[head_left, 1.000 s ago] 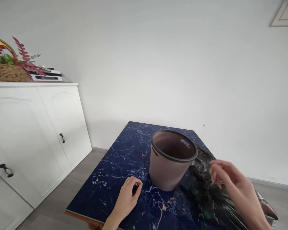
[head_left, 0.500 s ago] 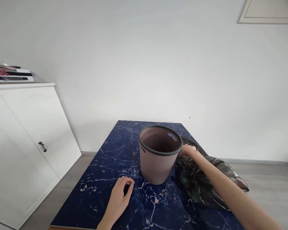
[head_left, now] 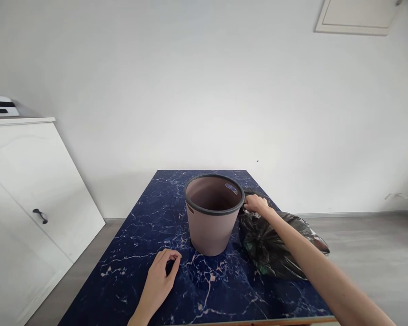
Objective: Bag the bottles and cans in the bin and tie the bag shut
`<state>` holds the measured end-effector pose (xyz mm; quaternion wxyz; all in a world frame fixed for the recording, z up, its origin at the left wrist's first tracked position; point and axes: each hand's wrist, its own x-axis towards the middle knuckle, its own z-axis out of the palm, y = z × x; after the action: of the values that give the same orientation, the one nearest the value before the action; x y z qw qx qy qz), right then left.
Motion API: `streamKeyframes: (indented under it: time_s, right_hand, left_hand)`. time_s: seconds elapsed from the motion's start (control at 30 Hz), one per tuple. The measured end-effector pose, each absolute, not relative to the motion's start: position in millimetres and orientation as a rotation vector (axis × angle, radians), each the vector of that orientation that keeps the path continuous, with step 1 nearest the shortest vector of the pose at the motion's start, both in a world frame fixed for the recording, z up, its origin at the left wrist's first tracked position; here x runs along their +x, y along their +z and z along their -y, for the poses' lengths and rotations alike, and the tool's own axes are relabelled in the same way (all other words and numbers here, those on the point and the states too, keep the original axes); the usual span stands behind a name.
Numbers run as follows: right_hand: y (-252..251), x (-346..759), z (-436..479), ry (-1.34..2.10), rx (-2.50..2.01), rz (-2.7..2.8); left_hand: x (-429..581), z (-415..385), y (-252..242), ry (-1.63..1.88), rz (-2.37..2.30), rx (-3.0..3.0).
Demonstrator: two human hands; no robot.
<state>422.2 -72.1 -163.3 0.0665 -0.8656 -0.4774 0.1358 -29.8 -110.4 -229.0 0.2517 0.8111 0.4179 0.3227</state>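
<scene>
A mauve trash bin [head_left: 211,233] with a dark grey rim stands upright on the blue marbled table [head_left: 136,244]. To its right lies a black garbage bag [head_left: 275,253], filled and crumpled, partly under my right forearm. My right hand [head_left: 256,203] is closed in a fist on the upper part of that bag, right beside the bin's rim; the exact grip is hidden. My left hand [head_left: 161,274] rests low over the table, front left of the bin. Its fingers are curled, thumb tip against the index finger, and no object shows in it.
A white cabinet [head_left: 30,181] with a black handle stands at the left, a white and black device [head_left: 0,106] on top. Behind the table is a plain white wall [head_left: 204,90]. Grey floor [head_left: 370,253] shows at the right.
The camera has turned a little to the right, so everything sits further left in view. Both hands, the bin and the bag keep nearly the same places on the table.
</scene>
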Motion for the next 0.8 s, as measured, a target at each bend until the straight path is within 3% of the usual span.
streamKeyframes:
  time_s: [0.37, 0.53, 0.63, 0.8]
  right_hand:
    - [-87, 416, 145, 0.341, -1.465, 1.047]
    - [-102, 368, 231, 0.418, -1.026, 0.817]
    - [-124, 329, 274, 0.631, -0.616, 0.452]
    - [-145, 274, 303, 0.937, -0.543, 0.378]
  left_hand:
    - [-33, 111, -223, 0.853, -1.140, 2.042]
    - [-20, 144, -194, 0.649, -1.037, 1.852]
    - [-5, 168, -170, 0.423, -0.884, 1.726]
    - [13, 191, -148, 0.439, -0.624, 1.563]
